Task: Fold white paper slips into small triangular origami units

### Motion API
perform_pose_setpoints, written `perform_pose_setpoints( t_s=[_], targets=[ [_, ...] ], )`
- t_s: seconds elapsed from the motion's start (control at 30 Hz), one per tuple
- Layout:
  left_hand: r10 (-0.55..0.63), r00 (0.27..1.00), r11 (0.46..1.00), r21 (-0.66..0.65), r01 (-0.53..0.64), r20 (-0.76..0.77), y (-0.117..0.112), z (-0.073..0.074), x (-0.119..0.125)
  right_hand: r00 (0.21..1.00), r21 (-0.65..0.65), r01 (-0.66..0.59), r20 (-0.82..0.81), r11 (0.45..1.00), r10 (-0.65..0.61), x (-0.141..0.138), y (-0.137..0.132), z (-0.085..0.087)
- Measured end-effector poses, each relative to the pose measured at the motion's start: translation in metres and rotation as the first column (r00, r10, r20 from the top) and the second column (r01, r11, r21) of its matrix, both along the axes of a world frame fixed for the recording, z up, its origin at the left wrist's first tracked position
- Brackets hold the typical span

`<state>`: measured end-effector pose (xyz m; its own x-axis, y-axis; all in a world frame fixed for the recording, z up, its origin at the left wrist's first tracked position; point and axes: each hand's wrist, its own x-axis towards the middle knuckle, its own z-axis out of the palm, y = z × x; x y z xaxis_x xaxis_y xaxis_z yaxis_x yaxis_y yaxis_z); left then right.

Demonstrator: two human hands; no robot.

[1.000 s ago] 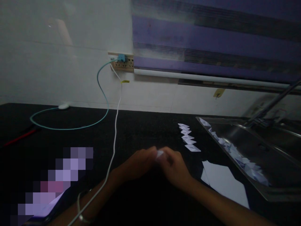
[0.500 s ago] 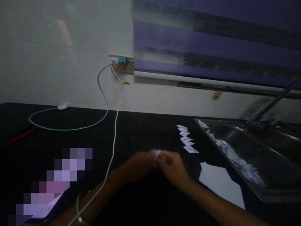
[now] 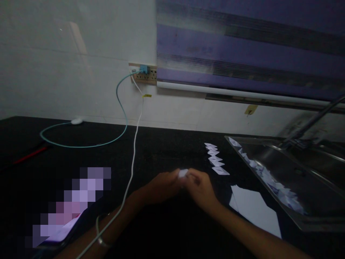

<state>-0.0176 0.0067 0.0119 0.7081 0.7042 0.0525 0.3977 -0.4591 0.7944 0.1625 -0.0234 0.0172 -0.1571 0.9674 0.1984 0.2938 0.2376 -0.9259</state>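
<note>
A small folded piece of white paper (image 3: 183, 173) is pinched between my two hands above the dark countertop. My left hand (image 3: 164, 186) closes on its left side, wearing a bangle on the wrist. My right hand (image 3: 198, 184) grips the right side with thumb and curled fingers. Beyond the right hand, several folded paper pieces (image 3: 217, 160) lie in an overlapping row. To the right of my right forearm rests a stack of white paper sheets (image 3: 257, 208). The fingertips are dim and slightly blurred.
More folded papers (image 3: 265, 176) line the left rim of the metal sink (image 3: 314, 223), beneath a faucet (image 3: 309, 120). A white cable (image 3: 134, 151) runs over my left forearm. A teal cable (image 3: 78, 146) loops at the left. A phone-like device (image 3: 63, 232), mostly pixelated, lies at the lower left.
The folded paper between my fingers has turned and now shows a flatter, wider face. My hands have barely moved. The whole view has shifted slightly, with things appearing farther right.
</note>
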Motion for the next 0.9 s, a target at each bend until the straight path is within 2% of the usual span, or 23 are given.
perform_pose_setpoints(
  t_s=[0.13, 0.23, 0.37, 0.47, 0.6, 0.73, 0.9],
  targets=[
    [0.071, 0.997, 0.993, -0.098, -0.071, -0.003, -0.001, 0.001, 0.001, 0.991, -0.085, 0.042, -0.122, 0.996, -0.052, -0.002, 0.003, 0.0],
    [0.12, 0.992, 0.983, -0.148, -0.112, 0.048, 0.001, -0.003, 0.003, 0.979, -0.126, 0.029, -0.195, 0.992, -0.053, -0.003, 0.004, 0.0],
    [0.119, 0.984, 0.958, -0.275, -0.079, 0.131, 0.003, -0.004, 0.005, 0.955, -0.141, -0.057, -0.296, 0.988, 0.013, -0.006, 0.003, 0.003],
    [0.106, 0.977, 0.938, -0.345, -0.036, 0.187, 0.001, -0.001, 0.004, 0.943, -0.159, -0.057, -0.332, 0.986, 0.001, -0.006, 0.002, 0.004],
    [0.096, 0.979, 0.95, -0.31, -0.035, 0.182, -0.001, 0.005, 0.002, 0.927, -0.198, -0.023, -0.371, 0.98, -0.053, -0.002, 0.007, -0.002],
    [0.094, 0.979, 0.955, -0.295, -0.038, 0.179, -0.002, 0.01, 0.0, 0.894, -0.223, -0.043, -0.445, 0.974, -0.062, 0.006, 0.014, -0.007],
    [0.119, 0.972, 0.946, -0.322, -0.048, 0.203, 0.005, -0.001, -0.002, 0.939, -0.089, -0.115, -0.334, 0.989, 0.079, 0.014, 0.02, -0.001]
  ],
)
